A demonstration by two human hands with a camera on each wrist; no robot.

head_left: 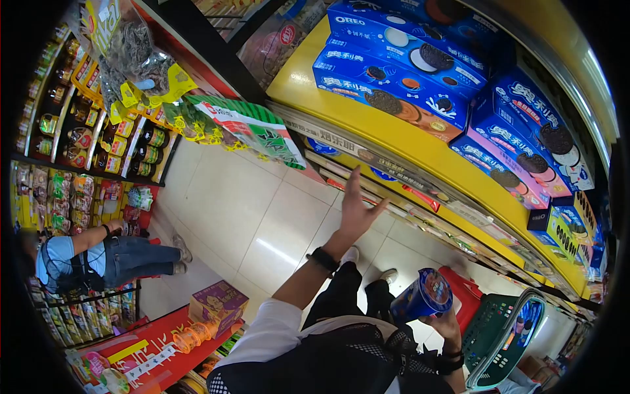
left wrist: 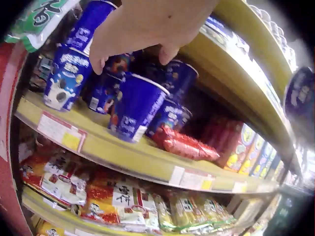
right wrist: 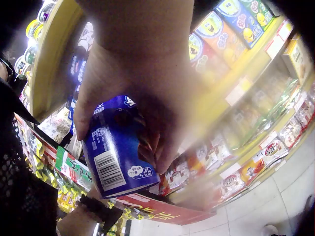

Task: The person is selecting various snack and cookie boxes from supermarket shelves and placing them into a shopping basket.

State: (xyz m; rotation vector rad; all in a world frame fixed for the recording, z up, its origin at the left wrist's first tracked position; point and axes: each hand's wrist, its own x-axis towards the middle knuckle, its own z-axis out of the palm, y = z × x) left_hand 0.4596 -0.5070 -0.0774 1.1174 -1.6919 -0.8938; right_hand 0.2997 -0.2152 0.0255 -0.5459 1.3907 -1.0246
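My right hand [head_left: 447, 324] grips a blue Oreo cup [head_left: 420, 299] near my waist. Up close in the right wrist view, thumb and fingers wrap round the cup's wall [right wrist: 115, 147], and its barcode shows. My left hand [head_left: 357, 213] reaches toward the shelf with fingers spread and nothing in them. In the left wrist view that hand [left wrist: 152, 27] hovers over a row of blue cups. Nearest below its fingertips stands one blue cup [left wrist: 138, 108], and a cup with a milk splash print [left wrist: 66, 78] is to its left.
A red shiny packet [left wrist: 187, 146] lies beside the cups on the yellow shelf. Oreo boxes [head_left: 394, 88] fill the top shelf. A green shopping basket [head_left: 495, 338] is at my right. Another person [head_left: 98, 259] stands by the shelves at left. Hanging snack bags [head_left: 252, 128] border the shelf.
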